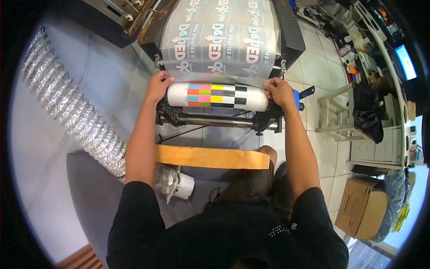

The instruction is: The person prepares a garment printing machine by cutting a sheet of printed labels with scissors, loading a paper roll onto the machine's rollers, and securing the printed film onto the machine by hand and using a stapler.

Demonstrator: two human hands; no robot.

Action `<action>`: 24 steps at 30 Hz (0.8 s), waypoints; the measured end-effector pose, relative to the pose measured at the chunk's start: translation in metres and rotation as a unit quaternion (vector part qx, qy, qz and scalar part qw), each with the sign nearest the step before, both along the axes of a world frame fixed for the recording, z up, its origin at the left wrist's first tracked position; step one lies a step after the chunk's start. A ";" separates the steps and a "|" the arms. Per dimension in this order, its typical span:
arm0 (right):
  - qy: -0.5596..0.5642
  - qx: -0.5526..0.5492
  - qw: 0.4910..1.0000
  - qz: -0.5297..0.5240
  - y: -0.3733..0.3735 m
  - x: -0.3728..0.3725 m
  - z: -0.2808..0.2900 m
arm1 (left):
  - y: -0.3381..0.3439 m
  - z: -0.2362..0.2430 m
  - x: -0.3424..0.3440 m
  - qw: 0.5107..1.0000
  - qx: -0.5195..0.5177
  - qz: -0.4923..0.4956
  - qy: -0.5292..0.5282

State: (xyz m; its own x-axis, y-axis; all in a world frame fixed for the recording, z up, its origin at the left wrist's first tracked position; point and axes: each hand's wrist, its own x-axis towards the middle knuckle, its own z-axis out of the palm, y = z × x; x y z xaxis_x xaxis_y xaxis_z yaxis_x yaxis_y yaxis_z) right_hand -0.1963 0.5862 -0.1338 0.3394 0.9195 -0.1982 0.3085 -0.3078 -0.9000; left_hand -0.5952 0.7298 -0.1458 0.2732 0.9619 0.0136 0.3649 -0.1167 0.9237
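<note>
A wide sheet of translucent film (219, 36) with white and reddish print runs down from a dark machine toward me. My left hand (158, 86) is closed on the film's near left corner, thumb and fingers pinched together. At the near right corner my right hand (278, 92) pinches the same film, close to the end of the roll. Just below the film's near edge lies a white roll (179, 94), banded with coloured and black checker squares. Both hands are beside its ends; whether they touch it I cannot tell.
Below the roll runs a shiny metal bar (219, 120), with a wooden plank (210, 157) nearer me. A silver flexible duct (76, 107) curves along the left. The dark machine frame (291, 36) flanks the film. Cardboard boxes (362, 207) and a white stool (333, 110) stand right.
</note>
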 end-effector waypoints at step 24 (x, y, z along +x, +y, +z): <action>0.063 -0.005 0.998 -0.030 0.000 -0.002 0.008 | 0.001 0.001 0.003 0.998 -0.032 -0.011 -0.061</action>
State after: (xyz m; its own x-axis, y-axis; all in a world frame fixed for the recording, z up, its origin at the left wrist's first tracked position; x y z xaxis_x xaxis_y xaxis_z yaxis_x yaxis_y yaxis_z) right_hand -0.1985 0.5859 -0.1261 0.3660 0.8961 -0.2510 0.1745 -0.3310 -0.9274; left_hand -0.5918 0.7306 -0.1444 0.2952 0.9554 -0.0127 0.2467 -0.0634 0.9670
